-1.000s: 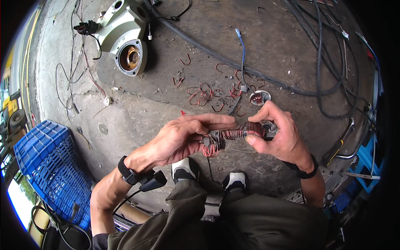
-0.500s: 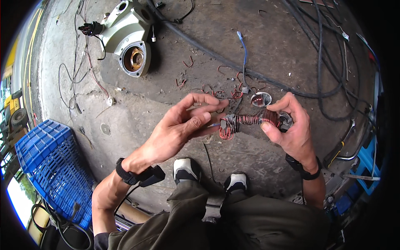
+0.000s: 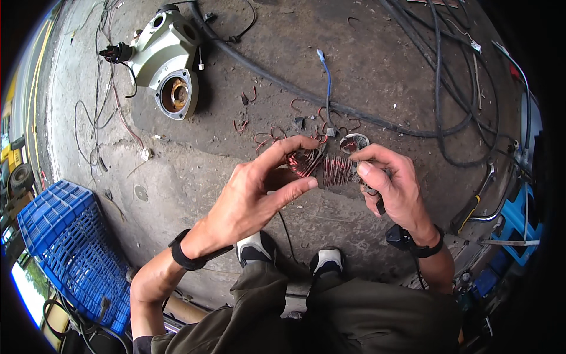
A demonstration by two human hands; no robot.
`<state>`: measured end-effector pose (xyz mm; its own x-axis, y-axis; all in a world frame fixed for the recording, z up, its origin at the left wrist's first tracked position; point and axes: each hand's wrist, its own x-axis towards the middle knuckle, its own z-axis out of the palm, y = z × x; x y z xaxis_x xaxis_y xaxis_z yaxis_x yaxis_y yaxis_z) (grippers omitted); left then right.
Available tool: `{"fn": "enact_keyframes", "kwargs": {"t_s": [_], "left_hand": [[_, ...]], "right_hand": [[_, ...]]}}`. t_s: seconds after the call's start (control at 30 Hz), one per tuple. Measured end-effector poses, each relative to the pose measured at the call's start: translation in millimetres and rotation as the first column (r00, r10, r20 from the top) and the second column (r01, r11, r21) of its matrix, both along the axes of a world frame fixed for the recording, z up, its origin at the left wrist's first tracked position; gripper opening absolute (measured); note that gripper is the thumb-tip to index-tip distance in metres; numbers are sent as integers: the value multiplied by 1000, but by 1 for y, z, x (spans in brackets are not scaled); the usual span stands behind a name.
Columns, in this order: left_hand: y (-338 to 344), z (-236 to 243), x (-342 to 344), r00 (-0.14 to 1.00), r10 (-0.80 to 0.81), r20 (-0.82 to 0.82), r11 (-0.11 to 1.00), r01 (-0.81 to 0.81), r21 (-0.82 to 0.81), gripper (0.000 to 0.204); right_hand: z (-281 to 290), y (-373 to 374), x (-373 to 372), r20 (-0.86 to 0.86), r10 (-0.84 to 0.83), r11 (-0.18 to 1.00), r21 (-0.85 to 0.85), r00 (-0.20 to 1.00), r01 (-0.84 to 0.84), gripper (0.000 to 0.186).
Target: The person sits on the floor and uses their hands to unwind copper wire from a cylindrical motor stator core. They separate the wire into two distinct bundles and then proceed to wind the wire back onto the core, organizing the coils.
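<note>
Toward the far left corner of the floor [image 3: 183, 171], a pale green metal housing [image 3: 168, 59] is standing, a black cable [image 3: 265, 75] is stretching past it toward the right edge, red wire scraps [image 3: 240, 125] are littering the middle, and a blue lead [image 3: 328, 79] is lying among them. A blue crate [image 3: 56, 209] is sitting near the left edge; a small round cup [image 3: 367, 139], just beyond the right hand [image 3: 395, 192], is holding reddish copper windings. And here's the copper-wound core [image 3: 336, 171], hanging above the floor: the right hand is clamping its right end, while the left hand [image 3: 250, 192] is curving around its left end, thumb and forefinger standing apart.
</note>
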<state>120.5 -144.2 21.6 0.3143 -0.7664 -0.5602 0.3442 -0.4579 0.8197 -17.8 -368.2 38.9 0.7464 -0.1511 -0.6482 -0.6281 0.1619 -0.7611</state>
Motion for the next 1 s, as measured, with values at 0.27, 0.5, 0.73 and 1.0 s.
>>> {"fn": "enact_keyframes", "kwargs": {"t_s": [0.27, 0.5, 0.73, 1.0], "left_hand": [[18, -14, 12, 778, 108, -619, 972, -213, -98, 46], [20, -2, 3, 880, 184, -438, 971, -233, -59, 52], [27, 5, -1, 919, 188, -346, 981, -194, 17, 49], [30, 4, -12, 928, 343, -143, 939, -334, 83, 46]], "right_hand": [[1, -11, 3, -389, -28, 811, 529, 921, 248, 32], [-24, 4, -7, -349, 247, 548, 820, 904, 166, 49], [-28, 26, -4, 406, 350, 905, -379, 844, -194, 64], [-16, 29, 1, 226, 588, 719, -585, 777, -374, 36]]}}
